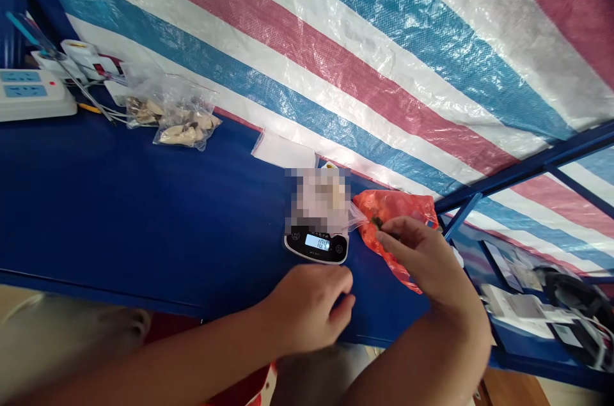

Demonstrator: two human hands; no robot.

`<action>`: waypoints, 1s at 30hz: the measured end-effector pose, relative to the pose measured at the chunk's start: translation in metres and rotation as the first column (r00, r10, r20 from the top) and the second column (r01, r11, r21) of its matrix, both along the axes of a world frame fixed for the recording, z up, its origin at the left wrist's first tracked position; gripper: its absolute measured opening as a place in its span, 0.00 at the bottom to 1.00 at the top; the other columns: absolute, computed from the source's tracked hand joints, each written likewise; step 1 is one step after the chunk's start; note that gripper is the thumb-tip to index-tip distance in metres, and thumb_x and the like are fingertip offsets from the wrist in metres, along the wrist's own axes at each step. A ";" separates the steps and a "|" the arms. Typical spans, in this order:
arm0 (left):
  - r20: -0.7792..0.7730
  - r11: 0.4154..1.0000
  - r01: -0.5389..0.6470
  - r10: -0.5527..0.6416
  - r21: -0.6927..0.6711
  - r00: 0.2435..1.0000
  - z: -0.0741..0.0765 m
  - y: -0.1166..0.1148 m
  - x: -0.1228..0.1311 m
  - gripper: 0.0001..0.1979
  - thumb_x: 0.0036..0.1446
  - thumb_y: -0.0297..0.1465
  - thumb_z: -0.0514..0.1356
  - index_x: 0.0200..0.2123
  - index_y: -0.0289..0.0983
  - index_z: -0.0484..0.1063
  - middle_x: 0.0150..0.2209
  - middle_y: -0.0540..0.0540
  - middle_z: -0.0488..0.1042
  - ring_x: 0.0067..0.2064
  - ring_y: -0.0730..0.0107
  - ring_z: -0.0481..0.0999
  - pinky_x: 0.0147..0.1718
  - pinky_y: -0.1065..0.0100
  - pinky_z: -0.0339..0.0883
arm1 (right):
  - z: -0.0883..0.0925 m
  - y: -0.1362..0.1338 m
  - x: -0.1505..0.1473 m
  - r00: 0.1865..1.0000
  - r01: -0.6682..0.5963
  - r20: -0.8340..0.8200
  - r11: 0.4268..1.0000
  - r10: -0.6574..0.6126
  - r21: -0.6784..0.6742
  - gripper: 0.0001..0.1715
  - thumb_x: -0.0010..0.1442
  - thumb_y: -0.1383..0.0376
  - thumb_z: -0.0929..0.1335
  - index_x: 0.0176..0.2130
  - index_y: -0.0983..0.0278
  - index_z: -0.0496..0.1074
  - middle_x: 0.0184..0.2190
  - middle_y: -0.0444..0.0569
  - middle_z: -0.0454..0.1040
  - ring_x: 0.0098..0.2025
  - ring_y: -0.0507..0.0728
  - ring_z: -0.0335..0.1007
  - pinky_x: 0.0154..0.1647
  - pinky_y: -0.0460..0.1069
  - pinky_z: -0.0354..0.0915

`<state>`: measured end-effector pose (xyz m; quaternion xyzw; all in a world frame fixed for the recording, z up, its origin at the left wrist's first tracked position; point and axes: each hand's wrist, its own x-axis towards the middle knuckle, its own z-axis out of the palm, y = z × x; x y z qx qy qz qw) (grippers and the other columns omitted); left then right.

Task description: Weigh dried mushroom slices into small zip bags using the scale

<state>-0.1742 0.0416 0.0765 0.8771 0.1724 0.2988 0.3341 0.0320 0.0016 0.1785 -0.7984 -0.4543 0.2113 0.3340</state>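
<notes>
A small dark item (378,222), pinched between the thumb and fingertips of the right hand (422,259), sits over an orange-red plastic bag (384,214). Left of it, the left hand (307,307), loosely curled and apparently empty, is just before a digital scale (315,252) on the blue bench (144,214); the scale's lit digits are too small to read.

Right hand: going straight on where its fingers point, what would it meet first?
Probably the corner of the clear plastic bag on the digital scale, just ahead of the right hand, though depth is hard to judge.
</notes>
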 end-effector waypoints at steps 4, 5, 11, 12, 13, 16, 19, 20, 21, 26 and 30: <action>-0.070 0.915 -0.286 0.318 0.285 0.946 0.017 0.031 -0.001 0.08 0.68 0.35 0.57 0.36 0.39 0.67 0.31 0.48 0.76 0.30 0.66 0.76 0.26 0.63 0.53 | 0.001 -0.007 -0.006 0.987 -0.140 -0.089 0.983 0.130 -0.121 0.21 0.54 0.47 0.74 0.36 0.61 0.81 0.26 0.45 0.75 0.27 0.55 0.64 0.27 0.50 0.58; -0.095 0.890 -0.315 0.363 0.329 0.927 0.021 0.037 0.000 0.08 0.69 0.36 0.57 0.37 0.38 0.68 0.31 0.48 0.76 0.30 0.65 0.76 0.25 0.63 0.54 | -0.001 -0.005 -0.009 0.978 -0.187 -0.118 0.973 0.172 -0.133 0.19 0.56 0.48 0.73 0.38 0.61 0.81 0.27 0.45 0.76 0.28 0.55 0.66 0.28 0.50 0.59; -0.188 0.814 -0.295 0.435 0.500 0.881 0.025 0.047 0.013 0.09 0.70 0.31 0.56 0.35 0.37 0.71 0.32 0.46 0.75 0.32 0.61 0.80 0.25 0.63 0.56 | -0.013 0.010 -0.017 0.981 -0.133 -0.153 0.986 0.117 -0.099 0.15 0.52 0.55 0.74 0.39 0.60 0.75 0.29 0.44 0.78 0.31 0.57 0.73 0.33 0.51 0.65; -0.198 0.809 -0.290 0.440 0.512 0.876 0.024 0.047 0.014 0.10 0.70 0.29 0.54 0.34 0.37 0.71 0.32 0.46 0.75 0.32 0.61 0.79 0.24 0.63 0.55 | -0.014 0.012 -0.017 0.984 -0.125 -0.136 0.987 0.111 -0.097 0.15 0.52 0.55 0.74 0.38 0.60 0.75 0.29 0.44 0.78 0.31 0.57 0.72 0.33 0.51 0.65; -0.208 0.806 -0.286 0.443 0.518 0.872 0.022 0.047 0.015 0.11 0.70 0.28 0.53 0.34 0.37 0.71 0.31 0.46 0.75 0.31 0.62 0.79 0.24 0.63 0.54 | -0.014 0.013 -0.017 0.987 -0.125 -0.118 0.988 0.114 -0.092 0.15 0.52 0.55 0.74 0.38 0.60 0.76 0.30 0.45 0.78 0.30 0.57 0.72 0.32 0.51 0.65; -0.216 0.805 -0.291 0.452 0.517 0.865 0.020 0.050 0.015 0.12 0.69 0.25 0.52 0.33 0.36 0.72 0.30 0.46 0.74 0.29 0.64 0.78 0.24 0.63 0.52 | -0.014 0.015 -0.020 0.989 -0.122 -0.088 0.990 0.116 -0.071 0.18 0.53 0.54 0.74 0.42 0.60 0.81 0.32 0.46 0.79 0.29 0.57 0.72 0.29 0.51 0.64; -0.191 0.796 -0.317 0.467 0.517 0.863 0.021 0.054 0.014 0.13 0.69 0.25 0.52 0.32 0.36 0.72 0.28 0.47 0.74 0.27 0.65 0.76 0.23 0.64 0.49 | -0.015 0.019 -0.024 0.990 -0.103 -0.098 0.994 0.099 -0.038 0.21 0.53 0.55 0.73 0.45 0.60 0.83 0.30 0.46 0.79 0.27 0.57 0.71 0.28 0.51 0.65; -0.180 0.793 -0.330 0.474 0.512 0.862 0.021 0.055 0.013 0.14 0.70 0.25 0.51 0.32 0.36 0.72 0.28 0.47 0.74 0.26 0.65 0.76 0.23 0.64 0.48 | -0.016 0.020 -0.025 0.991 -0.093 -0.094 0.996 0.091 -0.018 0.20 0.53 0.55 0.74 0.44 0.60 0.82 0.30 0.46 0.79 0.28 0.57 0.72 0.29 0.52 0.66; -0.169 0.792 -0.343 0.481 0.506 0.861 0.022 0.055 0.013 0.14 0.70 0.27 0.51 0.32 0.36 0.72 0.27 0.47 0.74 0.25 0.66 0.75 0.22 0.64 0.48 | -0.016 0.022 -0.027 0.994 -0.075 -0.078 0.997 0.076 0.007 0.18 0.52 0.56 0.74 0.42 0.60 0.82 0.31 0.46 0.79 0.29 0.58 0.74 0.30 0.52 0.68; -0.139 0.794 -0.379 0.493 0.475 0.859 0.024 0.055 0.013 0.15 0.72 0.29 0.50 0.33 0.36 0.72 0.27 0.47 0.75 0.24 0.66 0.75 0.23 0.64 0.47 | -0.024 0.033 -0.036 0.999 0.036 -0.003 0.995 -0.036 0.091 0.10 0.51 0.58 0.75 0.29 0.60 0.74 0.27 0.46 0.79 0.31 0.59 0.78 0.35 0.53 0.70; -0.145 0.799 -0.384 0.496 0.463 0.856 0.022 0.056 0.014 0.14 0.72 0.28 0.51 0.34 0.36 0.72 0.28 0.47 0.75 0.26 0.66 0.75 0.23 0.64 0.47 | -0.034 0.044 -0.047 0.992 0.125 -0.047 0.984 -0.120 0.124 0.08 0.51 0.58 0.75 0.29 0.61 0.79 0.29 0.50 0.82 0.34 0.62 0.80 0.37 0.54 0.71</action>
